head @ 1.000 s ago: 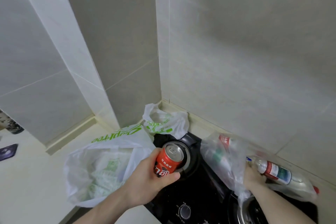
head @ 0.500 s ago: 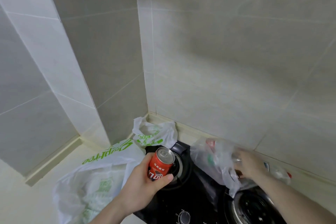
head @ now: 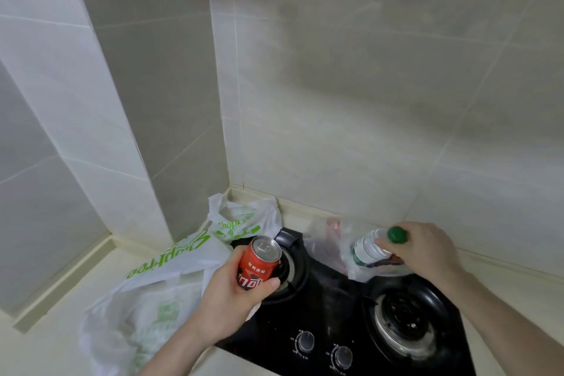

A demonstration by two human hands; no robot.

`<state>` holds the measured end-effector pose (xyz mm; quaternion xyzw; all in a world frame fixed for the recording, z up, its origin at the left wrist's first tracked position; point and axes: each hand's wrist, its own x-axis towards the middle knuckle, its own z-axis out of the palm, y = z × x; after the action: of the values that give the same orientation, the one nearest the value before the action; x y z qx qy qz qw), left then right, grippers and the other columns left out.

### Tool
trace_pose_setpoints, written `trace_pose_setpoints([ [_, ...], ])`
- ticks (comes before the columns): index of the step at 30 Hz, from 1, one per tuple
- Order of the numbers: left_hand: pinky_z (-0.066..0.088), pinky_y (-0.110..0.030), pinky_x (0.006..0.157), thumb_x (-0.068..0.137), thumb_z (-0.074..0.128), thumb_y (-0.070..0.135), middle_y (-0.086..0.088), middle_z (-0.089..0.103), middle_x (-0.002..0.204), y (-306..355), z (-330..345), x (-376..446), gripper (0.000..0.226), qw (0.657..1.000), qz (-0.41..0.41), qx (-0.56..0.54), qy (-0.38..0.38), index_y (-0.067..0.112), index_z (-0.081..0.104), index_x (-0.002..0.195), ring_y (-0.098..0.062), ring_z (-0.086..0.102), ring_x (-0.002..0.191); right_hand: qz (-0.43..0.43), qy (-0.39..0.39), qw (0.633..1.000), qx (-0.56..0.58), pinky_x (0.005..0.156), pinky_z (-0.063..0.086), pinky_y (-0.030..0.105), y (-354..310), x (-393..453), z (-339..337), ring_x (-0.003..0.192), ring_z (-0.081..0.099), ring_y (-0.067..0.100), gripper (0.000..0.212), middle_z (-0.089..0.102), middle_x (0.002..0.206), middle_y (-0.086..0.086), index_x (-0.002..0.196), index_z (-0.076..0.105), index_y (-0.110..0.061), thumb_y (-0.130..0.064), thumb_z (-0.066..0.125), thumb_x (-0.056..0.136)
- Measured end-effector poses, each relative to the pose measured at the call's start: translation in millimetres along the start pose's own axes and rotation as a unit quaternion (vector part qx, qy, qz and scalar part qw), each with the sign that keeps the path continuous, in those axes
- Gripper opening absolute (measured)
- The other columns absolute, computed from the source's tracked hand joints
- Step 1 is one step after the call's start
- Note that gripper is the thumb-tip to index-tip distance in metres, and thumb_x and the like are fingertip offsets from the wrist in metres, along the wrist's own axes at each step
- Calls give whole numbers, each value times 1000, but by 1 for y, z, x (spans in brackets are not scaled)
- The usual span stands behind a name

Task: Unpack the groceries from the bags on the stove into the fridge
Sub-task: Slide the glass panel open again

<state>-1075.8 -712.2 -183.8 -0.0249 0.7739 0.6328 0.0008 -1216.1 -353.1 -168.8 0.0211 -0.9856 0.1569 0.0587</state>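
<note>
My left hand (head: 232,293) holds a red drink can (head: 259,262) upright above the left burner of the black stove (head: 332,302). My right hand (head: 427,250) grips a clear plastic bottle (head: 369,249) with a green cap near its neck, lifted partly out of a clear plastic bag (head: 329,247) at the stove's back edge. A white bag with green print (head: 143,299) lies crumpled on the counter to the left of the stove, and a second white bag with green print (head: 241,223) sits in the corner. The fridge is not in view.
Tiled walls meet in a corner right behind the bags. Two knobs (head: 323,348) sit at the stove's front edge, and the right burner (head: 409,320) is bare. A pale counter (head: 52,342) runs to the left.
My right hand has pulled the green-capped bottle up out of the clear bag. The left hand keeps the red can in about the same spot. The view has tilted upward.
</note>
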Motion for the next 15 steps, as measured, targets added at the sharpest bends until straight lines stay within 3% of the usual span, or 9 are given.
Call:
trace_pose_setpoints([
  [5,46,-15,61,84,84,21,14,70,81,0,-3,-6,43,1000,3,4,-5,27,59,119,3,57,61,34,89,989,111,52,46,35,-22,-36,-26,52,54,22,49,51,50,-2,60,57,-17,-57,81,76],
  [8,46,-11,62,84,84,20,17,70,83,-1,0,-10,42,1000,6,8,-12,26,59,117,4,59,62,44,107,977,180,50,35,28,-32,-64,-31,51,38,13,47,42,52,-3,62,52,-12,-43,84,77],
  [12,48,-9,76,82,85,19,16,74,100,1,8,-15,43,999,25,24,-25,28,61,117,-1,69,87,81,104,967,217,59,44,30,-37,-107,-21,61,55,20,30,58,59,1,68,64,-15,-34,84,78],
  [15,49,-10,82,81,86,18,14,74,106,-1,17,-14,46,997,38,41,-55,29,61,118,-6,70,98,107,92,957,251,66,50,31,-37,-133,-9,67,63,16,18,66,64,-3,71,70,-20,-29,84,78],
])
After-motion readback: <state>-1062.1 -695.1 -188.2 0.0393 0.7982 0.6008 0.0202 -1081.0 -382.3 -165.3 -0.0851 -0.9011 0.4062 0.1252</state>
